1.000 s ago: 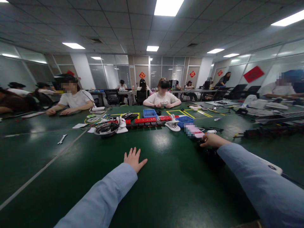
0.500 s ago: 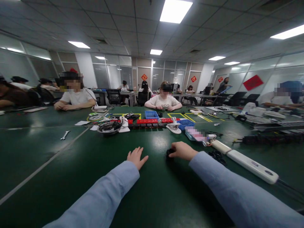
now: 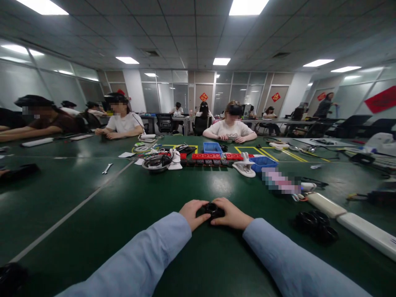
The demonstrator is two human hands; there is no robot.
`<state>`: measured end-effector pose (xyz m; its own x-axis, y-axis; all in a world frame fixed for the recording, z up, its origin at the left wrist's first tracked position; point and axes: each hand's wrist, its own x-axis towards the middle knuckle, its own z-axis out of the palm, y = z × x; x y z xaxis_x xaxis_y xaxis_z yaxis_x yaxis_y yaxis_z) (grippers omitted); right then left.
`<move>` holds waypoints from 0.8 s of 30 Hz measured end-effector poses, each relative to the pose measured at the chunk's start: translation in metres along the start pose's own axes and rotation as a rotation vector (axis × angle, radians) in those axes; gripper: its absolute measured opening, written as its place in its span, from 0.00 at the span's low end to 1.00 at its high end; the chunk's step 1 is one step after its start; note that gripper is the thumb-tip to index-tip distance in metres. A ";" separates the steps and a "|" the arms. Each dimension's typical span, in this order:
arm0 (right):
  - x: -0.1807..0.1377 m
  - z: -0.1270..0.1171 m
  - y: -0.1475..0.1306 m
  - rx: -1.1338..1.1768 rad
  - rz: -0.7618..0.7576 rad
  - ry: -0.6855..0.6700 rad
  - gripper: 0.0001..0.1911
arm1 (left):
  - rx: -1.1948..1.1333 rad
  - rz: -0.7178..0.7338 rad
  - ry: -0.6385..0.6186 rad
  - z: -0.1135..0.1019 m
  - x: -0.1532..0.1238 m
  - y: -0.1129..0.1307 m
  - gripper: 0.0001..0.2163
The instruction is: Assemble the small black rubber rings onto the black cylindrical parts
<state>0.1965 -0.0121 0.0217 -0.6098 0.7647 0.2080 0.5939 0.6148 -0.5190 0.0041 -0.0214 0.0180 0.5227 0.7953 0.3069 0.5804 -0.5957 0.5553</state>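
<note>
A small black round part (image 3: 212, 209) with a round opening facing up is between my two hands, low over the green table. Its exact kind I cannot make out. My left hand (image 3: 193, 213) grips it from the left, thumb in front and fingers behind. From the right, my right hand (image 3: 232, 214) closes on the same part, its thumb near my left thumb. Several similar black round parts (image 3: 315, 226) lie in a cluster on the table, right of my right forearm.
White power strips (image 3: 366, 231) run along the right. Ahead stand red bins (image 3: 206, 156), a blue tray (image 3: 264, 164), a white clamp stand (image 3: 245, 166) and coiled cables (image 3: 156, 161). A wrench (image 3: 107, 168) lies left. Another black object (image 3: 12, 277) shows at lower left. Across the table sit other people.
My right hand has brought the black round part left toward the middle. My left hand, open before, has come in and closed on it too. The view has turned left.
</note>
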 end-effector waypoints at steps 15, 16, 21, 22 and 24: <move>0.001 -0.003 0.013 0.078 -0.049 -0.044 0.20 | -0.198 -0.034 -0.055 0.005 0.020 0.000 0.18; 0.002 -0.001 0.012 0.060 -0.008 -0.026 0.19 | -0.191 -0.043 -0.059 0.006 0.021 0.001 0.19; 0.008 0.014 0.003 -0.160 0.282 0.159 0.17 | -0.068 -0.157 0.120 0.020 0.027 0.003 0.16; 0.010 0.016 0.002 -0.214 0.323 0.198 0.16 | -0.037 -0.185 0.179 0.024 0.028 0.003 0.16; 0.011 0.020 0.000 -0.275 0.363 0.253 0.15 | -0.001 -0.202 0.250 0.030 0.030 0.002 0.17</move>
<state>0.1793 -0.0074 0.0074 -0.2134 0.9398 0.2669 0.8803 0.3034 -0.3646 0.0391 -0.0023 0.0051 0.2272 0.9003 0.3712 0.6559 -0.4233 0.6250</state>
